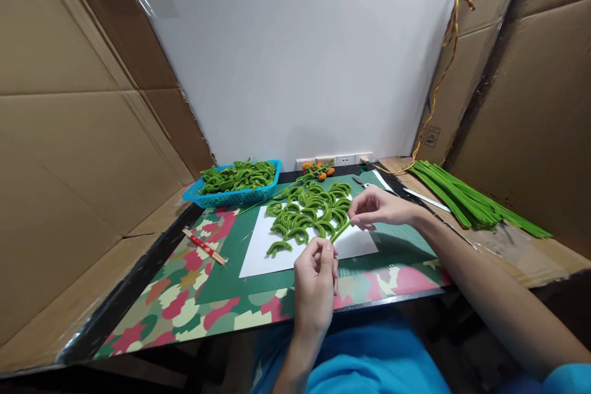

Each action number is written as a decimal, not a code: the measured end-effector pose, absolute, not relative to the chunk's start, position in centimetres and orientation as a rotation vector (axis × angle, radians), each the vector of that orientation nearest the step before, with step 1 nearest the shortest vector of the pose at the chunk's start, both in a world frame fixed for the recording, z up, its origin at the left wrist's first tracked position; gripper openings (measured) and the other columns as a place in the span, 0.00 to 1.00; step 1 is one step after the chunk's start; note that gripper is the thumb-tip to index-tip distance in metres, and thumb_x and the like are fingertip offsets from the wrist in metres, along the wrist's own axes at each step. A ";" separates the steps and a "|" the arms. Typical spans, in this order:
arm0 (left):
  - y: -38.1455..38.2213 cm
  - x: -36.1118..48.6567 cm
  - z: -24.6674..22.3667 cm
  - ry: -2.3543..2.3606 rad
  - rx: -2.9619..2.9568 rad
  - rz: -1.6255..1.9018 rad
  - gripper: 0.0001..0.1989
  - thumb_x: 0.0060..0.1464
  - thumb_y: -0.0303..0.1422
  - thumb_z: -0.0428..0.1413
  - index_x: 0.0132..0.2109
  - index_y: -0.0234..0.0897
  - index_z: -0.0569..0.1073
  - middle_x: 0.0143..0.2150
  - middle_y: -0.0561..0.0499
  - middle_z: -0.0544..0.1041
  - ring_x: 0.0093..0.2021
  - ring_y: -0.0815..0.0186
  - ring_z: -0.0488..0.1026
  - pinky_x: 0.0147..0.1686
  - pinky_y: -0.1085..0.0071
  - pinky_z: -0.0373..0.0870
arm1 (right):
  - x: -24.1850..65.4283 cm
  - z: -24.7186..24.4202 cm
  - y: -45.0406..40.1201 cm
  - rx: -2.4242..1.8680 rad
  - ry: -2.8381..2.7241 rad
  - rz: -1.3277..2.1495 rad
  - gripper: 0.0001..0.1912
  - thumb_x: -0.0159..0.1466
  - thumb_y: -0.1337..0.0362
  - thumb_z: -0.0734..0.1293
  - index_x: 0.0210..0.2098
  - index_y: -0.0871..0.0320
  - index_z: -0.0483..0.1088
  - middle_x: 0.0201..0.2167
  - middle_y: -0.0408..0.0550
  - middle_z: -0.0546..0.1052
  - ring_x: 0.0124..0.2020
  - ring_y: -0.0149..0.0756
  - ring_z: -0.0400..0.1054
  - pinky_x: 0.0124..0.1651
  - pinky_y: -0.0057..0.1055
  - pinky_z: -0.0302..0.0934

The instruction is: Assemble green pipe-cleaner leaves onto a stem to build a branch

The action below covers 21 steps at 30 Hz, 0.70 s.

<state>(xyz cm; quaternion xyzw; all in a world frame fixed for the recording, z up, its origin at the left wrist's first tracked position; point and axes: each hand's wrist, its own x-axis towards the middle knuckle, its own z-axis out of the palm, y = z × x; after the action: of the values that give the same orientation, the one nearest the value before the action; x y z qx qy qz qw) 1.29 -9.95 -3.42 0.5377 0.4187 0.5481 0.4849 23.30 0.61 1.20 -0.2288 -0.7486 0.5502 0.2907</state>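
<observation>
A short green fuzzy stem (340,232) is stretched between my two hands, above the front right part of a white sheet (258,261). My left hand (317,271) pinches its lower end, fingers curled. My right hand (376,208) pinches the upper end between thumb and fingertips. Behind and left of my hands, several curved green fuzzy pieces (295,221) lie in bunches on the sheet. One small bunch (279,249) sits apart at the sheet's front left.
A blue basket (231,197) of green pieces stands at the back left. Chopsticks in a red wrapper (204,246) lie left. Orange-and-green pieces (318,170) and scissors (361,182) are at the back. Long green stems (466,197) lie right, beside a white strip (427,199). Cardboard walls flank the table.
</observation>
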 end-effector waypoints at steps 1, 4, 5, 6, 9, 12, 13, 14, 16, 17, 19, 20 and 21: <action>-10.0 1.3 -3.4 1.020 1.309 1.330 0.21 0.68 0.51 0.56 0.35 0.38 0.69 0.21 0.62 0.62 0.16 0.77 0.57 0.15 0.82 0.53 | 23.3 1.1 0.6 -0.611 -1.989 1.465 0.19 0.64 0.51 0.78 0.33 0.63 0.77 0.22 0.42 0.75 0.21 0.26 0.65 0.26 0.25 0.60; -10.1 1.2 -3.4 1.006 1.294 1.298 0.23 0.68 0.53 0.56 0.34 0.39 0.67 0.20 0.62 0.62 0.15 0.76 0.56 0.15 0.81 0.53 | 23.2 1.1 0.5 -0.614 -1.978 1.465 0.20 0.64 0.51 0.77 0.33 0.64 0.77 0.22 0.42 0.76 0.21 0.27 0.65 0.26 0.25 0.61; -10.1 1.2 -3.4 1.002 1.293 1.284 0.23 0.67 0.53 0.56 0.34 0.39 0.67 0.20 0.62 0.62 0.15 0.76 0.56 0.15 0.81 0.53 | 23.2 1.1 0.5 -0.617 -1.984 1.470 0.20 0.64 0.51 0.77 0.33 0.64 0.77 0.22 0.43 0.76 0.21 0.27 0.65 0.26 0.25 0.61; -10.1 1.2 -3.4 0.999 1.295 1.275 0.23 0.67 0.53 0.56 0.34 0.39 0.67 0.20 0.62 0.62 0.15 0.76 0.56 0.15 0.81 0.53 | 23.2 1.1 0.4 -0.619 -1.993 1.477 0.20 0.65 0.51 0.77 0.32 0.64 0.78 0.22 0.43 0.76 0.21 0.27 0.65 0.26 0.25 0.61; -10.1 1.2 -3.5 1.001 1.344 1.262 0.23 0.67 0.52 0.57 0.33 0.39 0.66 0.21 0.61 0.62 0.16 0.76 0.57 0.16 0.80 0.54 | 23.2 1.1 0.2 -0.627 -2.019 1.494 0.20 0.66 0.51 0.76 0.31 0.64 0.78 0.21 0.43 0.76 0.21 0.27 0.66 0.26 0.25 0.60; -10.2 1.3 -3.7 1.015 1.416 1.226 0.23 0.67 0.51 0.56 0.31 0.39 0.66 0.21 0.60 0.62 0.17 0.75 0.58 0.17 0.79 0.55 | 23.0 1.0 0.2 -0.627 -1.989 1.474 0.20 0.66 0.51 0.76 0.30 0.63 0.77 0.20 0.42 0.75 0.20 0.27 0.64 0.25 0.25 0.58; -10.3 1.3 -3.7 1.013 1.429 1.208 0.23 0.68 0.51 0.56 0.32 0.39 0.66 0.22 0.60 0.62 0.17 0.74 0.58 0.17 0.79 0.55 | 23.0 0.9 0.2 -0.622 -1.972 1.466 0.20 0.66 0.51 0.76 0.29 0.63 0.77 0.20 0.42 0.74 0.20 0.27 0.64 0.24 0.25 0.57; -10.4 1.3 -3.7 1.002 1.436 1.192 0.22 0.68 0.51 0.55 0.32 0.39 0.67 0.22 0.59 0.63 0.17 0.74 0.58 0.17 0.78 0.55 | 22.9 0.8 0.2 -0.614 -1.955 1.460 0.21 0.65 0.51 0.76 0.28 0.63 0.76 0.19 0.41 0.73 0.19 0.26 0.62 0.23 0.25 0.56; -10.7 1.3 -3.5 0.956 1.457 1.158 0.22 0.69 0.51 0.53 0.33 0.40 0.66 0.22 0.60 0.62 0.17 0.73 0.58 0.17 0.77 0.56 | 22.6 0.6 0.2 -0.588 -1.929 1.466 0.22 0.65 0.51 0.76 0.26 0.62 0.74 0.18 0.40 0.72 0.18 0.24 0.60 0.22 0.24 0.53; -10.8 1.3 -3.4 0.931 1.481 1.142 0.22 0.70 0.51 0.53 0.34 0.40 0.66 0.22 0.60 0.62 0.17 0.73 0.59 0.18 0.77 0.56 | 22.5 0.5 0.2 -0.572 -1.920 1.476 0.23 0.65 0.50 0.77 0.25 0.62 0.73 0.17 0.39 0.71 0.17 0.24 0.58 0.22 0.24 0.52; -11.1 1.2 -3.2 0.892 1.544 1.108 0.21 0.71 0.50 0.52 0.34 0.40 0.65 0.21 0.60 0.60 0.18 0.72 0.59 0.20 0.76 0.57 | 22.2 0.1 0.3 -0.542 -1.897 1.504 0.24 0.64 0.49 0.77 0.25 0.61 0.71 0.16 0.37 0.68 0.15 0.22 0.55 0.21 0.23 0.50; -11.2 1.2 -3.1 0.880 1.572 1.091 0.21 0.72 0.49 0.51 0.34 0.40 0.65 0.21 0.61 0.59 0.18 0.72 0.59 0.21 0.76 0.57 | 22.1 -0.1 0.3 -0.529 -1.885 1.519 0.25 0.64 0.48 0.76 0.25 0.61 0.70 0.15 0.35 0.66 0.15 0.22 0.53 0.20 0.23 0.49; -11.2 1.2 -3.1 0.874 1.595 1.078 0.21 0.72 0.49 0.51 0.34 0.41 0.65 0.20 0.61 0.58 0.18 0.72 0.59 0.21 0.76 0.57 | 22.0 -0.2 0.3 -0.518 -1.874 1.532 0.25 0.63 0.47 0.76 0.25 0.60 0.69 0.14 0.34 0.65 0.14 0.22 0.52 0.19 0.23 0.48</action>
<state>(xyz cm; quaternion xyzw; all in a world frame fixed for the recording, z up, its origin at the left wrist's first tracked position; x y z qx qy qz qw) 1.22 -11.22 -3.10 0.6571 0.3600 0.4441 0.4913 21.98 0.27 -0.21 -0.1977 -0.7154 0.5850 0.3269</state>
